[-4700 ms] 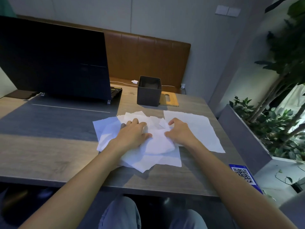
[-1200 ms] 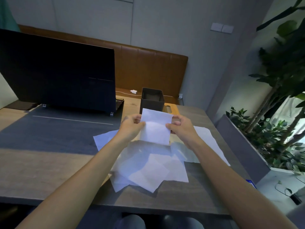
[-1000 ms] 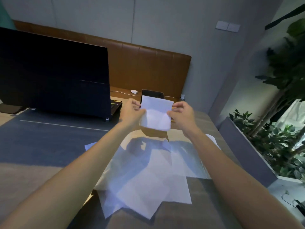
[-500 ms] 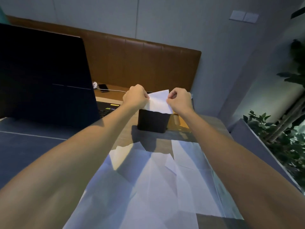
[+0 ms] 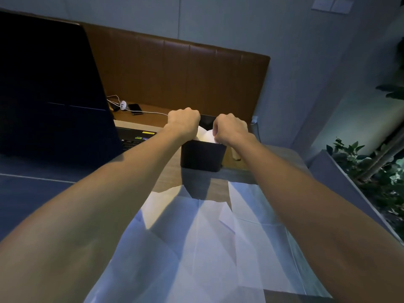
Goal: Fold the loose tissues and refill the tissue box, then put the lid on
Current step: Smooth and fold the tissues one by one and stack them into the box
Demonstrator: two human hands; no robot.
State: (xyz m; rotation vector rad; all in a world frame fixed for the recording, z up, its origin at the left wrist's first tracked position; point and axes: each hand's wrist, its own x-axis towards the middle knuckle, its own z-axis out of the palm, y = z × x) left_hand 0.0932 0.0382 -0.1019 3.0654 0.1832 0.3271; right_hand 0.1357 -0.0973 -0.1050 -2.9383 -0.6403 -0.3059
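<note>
A dark square tissue box (image 5: 203, 157) stands open at the far side of the wooden table. My left hand (image 5: 183, 123) and my right hand (image 5: 229, 129) are over its mouth, both closed on a folded white tissue (image 5: 205, 135) that sits partly inside the box. Several loose white tissues (image 5: 203, 241) lie spread flat on the table between my forearms. A sliver of the wooden lid (image 5: 236, 155) shows behind the box on the right, mostly hidden by my right wrist.
An open laptop (image 5: 50, 88) with a dark screen fills the left. Behind it a phone (image 5: 135, 109) and a white cable lie on a ledge under a brown padded backrest. A planter (image 5: 371, 171) with green plants borders the table's right edge.
Both hands carried the folded tissue from above the loose pile forward to the box and lowered it into the opening. My head leaned forward, so the box looks closer.
</note>
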